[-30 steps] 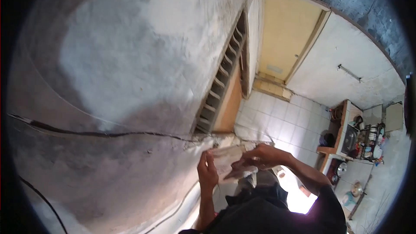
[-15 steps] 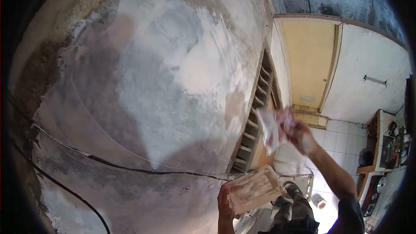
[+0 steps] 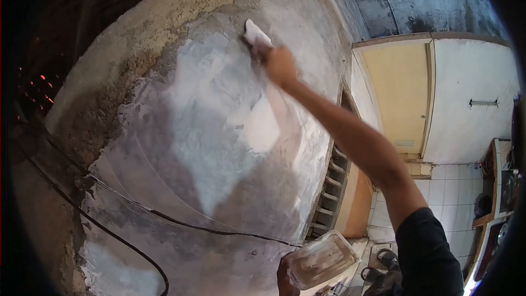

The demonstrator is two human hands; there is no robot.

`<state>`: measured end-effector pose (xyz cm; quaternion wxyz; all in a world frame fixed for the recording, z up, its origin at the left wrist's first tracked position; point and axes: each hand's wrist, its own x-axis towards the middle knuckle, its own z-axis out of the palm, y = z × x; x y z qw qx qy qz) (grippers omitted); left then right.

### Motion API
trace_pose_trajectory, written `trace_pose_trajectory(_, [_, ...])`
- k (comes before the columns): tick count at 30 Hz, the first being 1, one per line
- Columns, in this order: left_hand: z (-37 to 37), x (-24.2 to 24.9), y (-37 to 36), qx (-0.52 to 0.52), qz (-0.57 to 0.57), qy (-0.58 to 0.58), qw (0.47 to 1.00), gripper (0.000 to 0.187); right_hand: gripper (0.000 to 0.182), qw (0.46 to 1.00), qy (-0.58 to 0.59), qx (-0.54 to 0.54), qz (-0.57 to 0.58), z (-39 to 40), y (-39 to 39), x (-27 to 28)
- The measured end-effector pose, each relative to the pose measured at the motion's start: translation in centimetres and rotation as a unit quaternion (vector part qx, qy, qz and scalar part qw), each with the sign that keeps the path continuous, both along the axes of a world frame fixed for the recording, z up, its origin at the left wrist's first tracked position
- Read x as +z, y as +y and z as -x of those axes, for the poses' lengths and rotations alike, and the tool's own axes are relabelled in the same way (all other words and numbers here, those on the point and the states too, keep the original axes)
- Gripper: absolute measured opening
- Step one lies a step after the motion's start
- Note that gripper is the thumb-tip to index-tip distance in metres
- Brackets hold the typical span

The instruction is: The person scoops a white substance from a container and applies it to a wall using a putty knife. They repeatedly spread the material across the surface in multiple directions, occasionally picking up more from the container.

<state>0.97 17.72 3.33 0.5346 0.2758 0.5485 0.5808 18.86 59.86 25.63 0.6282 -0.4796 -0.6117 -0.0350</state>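
Observation:
My right hand is stretched up to the wall, its fingers closed round a pale, flat scraper-like tool whose far edge lies at the upper wall surface. Whitish and grey smeared plaster covers the wall below it. Low in the view, my left hand holds a shallow rectangular tray by its left side; the tray's inside is streaked with pale and brown residue.
Dark cables run across the lower wall. A slatted vent is set beside a yellow door. Shelves with kitchen things stand at the right, above a tiled floor. My sandalled feet show below.
My right hand has moved up and left from in front of the vent to the upper wall, with the tool still in it. The view has shifted; the tray stays in my left hand.

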Motion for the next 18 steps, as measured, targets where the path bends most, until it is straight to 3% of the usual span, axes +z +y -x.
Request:
trace_pose_trajectory(2, [0.9, 0.1, 0.7, 0.004, -0.013, -0.008, 1.0, 0.05, 0.029, 0.988, 0.087, 0.061, -0.111, 4.0, -3.1, -1.2])
trace_pose_trajectory(4, [1.3, -0.4, 0.8, 0.015, -0.021, -0.024, 0.999, 0.05, 0.028, 0.97, 0.144, 0.138, -0.139, 3.2, -7.2, -1.5])
trace_pose_trajectory(7, [2.0, -1.5, 1.3, 0.026, -0.031, -0.048, 0.998, 0.051, 0.026, 0.944, 0.134, 0.204, -0.224, 1.0, -8.2, -2.7])
trace_pose_trajectory(8, [2.2, -1.9, 1.4, 0.027, -0.032, -0.056, 0.998, 0.051, 0.026, 0.947, 0.159, 0.25, -0.126, -0.7, -8.4, -2.7])
trace_pose_trajectory(10, [2.7, -2.7, 1.2, 0.031, -0.031, -0.07, 0.997, 0.051, 0.022, 0.959, 0.2, 0.155, -0.126, -2.9, -5.6, -2.1])
trace_pose_trajectory(14, [4.4, -4.3, 0.5, 0.045, -0.033, -0.093, 0.994, 0.052, 0.013, 0.943, 0.319, 0.078, -0.055, -5.5, 1.6, -0.7])
trace_pose_trajectory(18, [6.7, -5.6, 0.1, 0.062, -0.041, -0.113, 0.991, 0.053, 0.013, 0.944, 0.322, 0.016, -0.064, -3.8, 4.1, -0.3])
